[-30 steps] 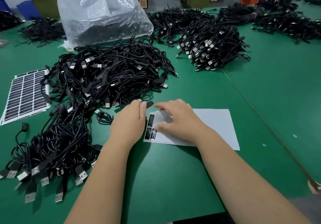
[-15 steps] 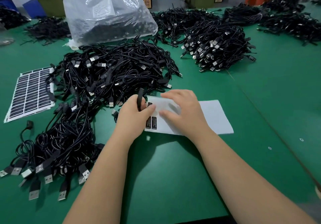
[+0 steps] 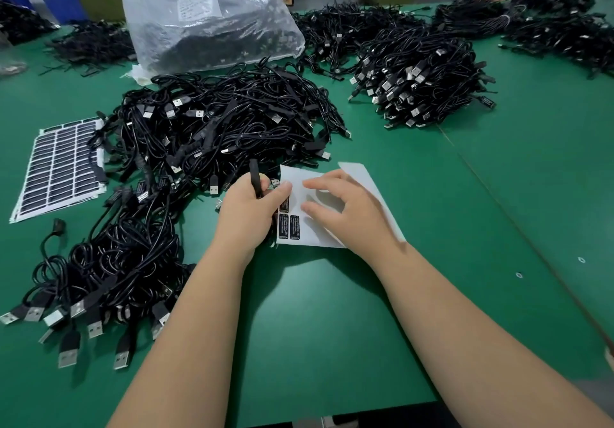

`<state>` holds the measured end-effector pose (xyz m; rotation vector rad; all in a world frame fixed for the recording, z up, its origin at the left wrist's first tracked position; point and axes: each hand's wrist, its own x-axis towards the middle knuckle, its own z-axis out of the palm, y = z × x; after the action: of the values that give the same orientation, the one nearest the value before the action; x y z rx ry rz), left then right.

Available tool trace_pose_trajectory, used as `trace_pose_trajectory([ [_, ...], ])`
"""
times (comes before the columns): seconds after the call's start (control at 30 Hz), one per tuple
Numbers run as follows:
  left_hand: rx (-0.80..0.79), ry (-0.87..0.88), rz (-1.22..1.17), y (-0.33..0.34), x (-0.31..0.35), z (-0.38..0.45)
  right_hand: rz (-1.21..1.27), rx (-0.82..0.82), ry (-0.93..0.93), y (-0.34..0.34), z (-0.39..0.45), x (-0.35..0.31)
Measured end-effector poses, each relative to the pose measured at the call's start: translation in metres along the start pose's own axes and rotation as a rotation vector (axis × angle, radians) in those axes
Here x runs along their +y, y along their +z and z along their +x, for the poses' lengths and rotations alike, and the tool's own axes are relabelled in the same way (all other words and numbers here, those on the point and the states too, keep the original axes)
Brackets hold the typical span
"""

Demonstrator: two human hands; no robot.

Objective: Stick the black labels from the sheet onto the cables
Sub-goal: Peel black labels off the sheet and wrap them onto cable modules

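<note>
While left hand [image 3: 247, 210] grips cable [image 3: 254, 175], sheet [image 3: 358, 175] under right hand [image 3: 349, 210].

Green tabletop [image 3: 332, 328], black cables [image 3: 216, 135], white sheet [image 3: 375, 195] with black labels [image 3: 289, 226], clear plastic bag [image 3: 206, 12]

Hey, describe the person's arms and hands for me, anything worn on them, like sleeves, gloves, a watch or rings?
Both arms are bare as far up as the view shows: no sleeves in view. The left hand and the right hand wear no gloves. No watch, bracelet or band shows on either wrist, and no ring is visible on the fingers that can be seen. No markings show.
</note>
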<state>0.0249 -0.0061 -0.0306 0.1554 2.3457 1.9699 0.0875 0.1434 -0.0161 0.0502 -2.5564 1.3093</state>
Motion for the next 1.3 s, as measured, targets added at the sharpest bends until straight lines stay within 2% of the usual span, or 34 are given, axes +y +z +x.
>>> trace_pose_trajectory([
  [0.1, -0.03, 0.045, 0.107, 0.001, 0.001, -0.002, 0.102, -0.042, 0.052, 0.001, -0.001, -0.003],
  [0.2, -0.141, 0.074, 0.137, 0.001, 0.002, -0.003, 0.056, 0.008, 0.097, -0.001, 0.002, -0.002],
  [0.3, -0.264, 0.139, 0.134, 0.001, 0.001, -0.004, 0.146, 0.068, 0.102, -0.001, 0.004, -0.004],
  [0.43, -0.325, 0.222, 0.242, 0.004, 0.004, -0.008, 0.192, 0.109, 0.111, 0.004, 0.006, -0.007],
  [0.63, -0.314, 0.23, 0.271, 0.007, 0.004, -0.011, 0.211, 0.012, 0.122, 0.006, 0.008, -0.004],
  [0.73, -0.29, 0.236, 0.259, 0.008, 0.003, -0.011, 0.192, 0.038, 0.094, 0.006, 0.008, 0.0],
  [0.87, -0.307, 0.149, 0.151, 0.01, 0.003, -0.01, 0.086, 0.086, 0.015, 0.004, 0.006, 0.001],
  [0.97, -0.306, 0.145, 0.138, 0.01, 0.003, -0.01, 0.008, 0.085, 0.028, 0.004, 0.007, 0.003],
  [1.13, -0.311, 0.154, 0.168, 0.011, 0.001, -0.01, 0.153, -0.008, 0.135, 0.005, 0.01, 0.005],
  [1.3, -0.294, 0.1, 0.085, 0.01, 0.003, -0.01, 0.202, -0.013, 0.085, 0.003, 0.01, -0.001],
])
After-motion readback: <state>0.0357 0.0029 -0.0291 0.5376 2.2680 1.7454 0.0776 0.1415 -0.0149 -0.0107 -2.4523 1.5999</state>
